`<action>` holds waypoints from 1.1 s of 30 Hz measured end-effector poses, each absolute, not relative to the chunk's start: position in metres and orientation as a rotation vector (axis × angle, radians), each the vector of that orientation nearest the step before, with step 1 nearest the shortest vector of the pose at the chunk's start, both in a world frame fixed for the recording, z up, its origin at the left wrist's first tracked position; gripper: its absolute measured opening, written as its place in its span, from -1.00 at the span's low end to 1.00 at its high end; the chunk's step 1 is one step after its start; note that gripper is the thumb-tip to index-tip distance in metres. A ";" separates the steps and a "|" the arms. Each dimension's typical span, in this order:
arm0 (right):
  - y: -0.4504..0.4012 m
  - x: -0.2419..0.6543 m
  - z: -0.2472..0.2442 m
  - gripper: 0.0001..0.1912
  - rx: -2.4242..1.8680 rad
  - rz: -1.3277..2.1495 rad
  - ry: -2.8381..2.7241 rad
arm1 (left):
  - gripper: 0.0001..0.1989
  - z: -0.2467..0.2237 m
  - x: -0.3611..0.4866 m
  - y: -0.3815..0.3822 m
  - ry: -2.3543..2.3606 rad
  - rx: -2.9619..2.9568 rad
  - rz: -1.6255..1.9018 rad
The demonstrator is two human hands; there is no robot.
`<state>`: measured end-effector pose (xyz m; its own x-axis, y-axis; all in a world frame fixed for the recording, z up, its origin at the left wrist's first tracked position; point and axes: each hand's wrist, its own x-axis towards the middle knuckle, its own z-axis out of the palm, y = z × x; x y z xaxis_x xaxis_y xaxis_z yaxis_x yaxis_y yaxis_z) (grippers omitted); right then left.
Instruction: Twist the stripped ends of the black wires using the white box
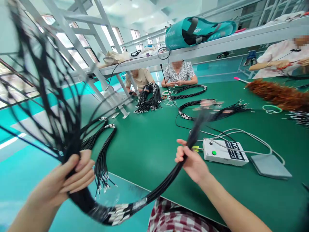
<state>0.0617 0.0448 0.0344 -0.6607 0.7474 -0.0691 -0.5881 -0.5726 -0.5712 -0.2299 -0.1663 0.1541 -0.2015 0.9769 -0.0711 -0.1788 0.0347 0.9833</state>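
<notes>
A thick bundle of black cables [120, 214] hangs in a curve between my two hands, with white labels and clear wrap at its lowest part. My left hand [78, 175] is closed around one end, and the loose cable ends fan out above it, smeared by motion. Near the other end, my right hand [190, 159] grips the bundle over the table; the tips beyond it are blurred. Behind my left hand, another black cable bundle [105, 151] hangs over the table edge with its metal tips downward.
On the green table [145, 145] lie a white box with a green button [224, 151], a grey pad [271, 166], more cable bundles [154, 96] and a brown duster [277, 93]. A teal bag [178, 33] rests on the shelf above. Several people sit across the table.
</notes>
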 end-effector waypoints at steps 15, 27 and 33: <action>0.010 0.116 0.011 -0.68 -0.713 2.029 -0.615 | -0.67 0.133 -0.270 0.099 1.676 1.077 1.056; -0.001 0.186 -0.019 -0.68 -0.814 2.538 -0.971 | -0.33 -0.039 -0.119 -0.035 1.634 2.208 0.325; 0.036 0.206 -0.024 -0.65 -1.143 1.859 -1.219 | -0.67 -0.057 -0.157 -0.041 1.856 2.137 0.230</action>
<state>0.2058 0.0361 -0.0243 -0.4242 0.8472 -0.3199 -0.0441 -0.3722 -0.9271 -0.1570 -0.0412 -0.0568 0.1521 0.9855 -0.0749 0.9373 -0.1198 0.3273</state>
